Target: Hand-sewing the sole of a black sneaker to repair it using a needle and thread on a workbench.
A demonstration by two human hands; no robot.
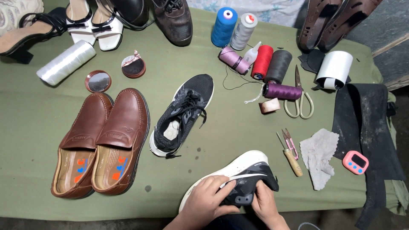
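We look down on a green cloth-covered table (pixel 34 127). At its near edge, two bare hands grip a black sneaker with a white sole (pixel 238 170), turned on its side with the sole facing away from us. Our left hand (pixel 206 200) wraps closed over the sole edge and upper, and our right hand (pixel 264 204) clamps the heel end, so the shoe sits between the two hands, touching both.

We count one matching black sneaker (pixel 183 115) lying upright mid-table, well apart from the hands. To the left sit two brown loafers (pixel 102 140), side by side. Above them are two round tins (pixel 115 73) and one white spool (pixel 66 62).

To the right we count six thread cones and spools (pixel 255 47): blue, grey, lilac, red, dark grey and purple. Near them lie one pair of scissors (pixel 299 102), one pink thread snip (pixel 292 142), one wooden-handled awl (pixel 292 159), one grey rag (pixel 319 155) and one small pink timer (pixel 355 162).

Along the far edge, several shoes and sandals are cut off by the frame, so we cannot count them surely. Our wrists run out of view below.
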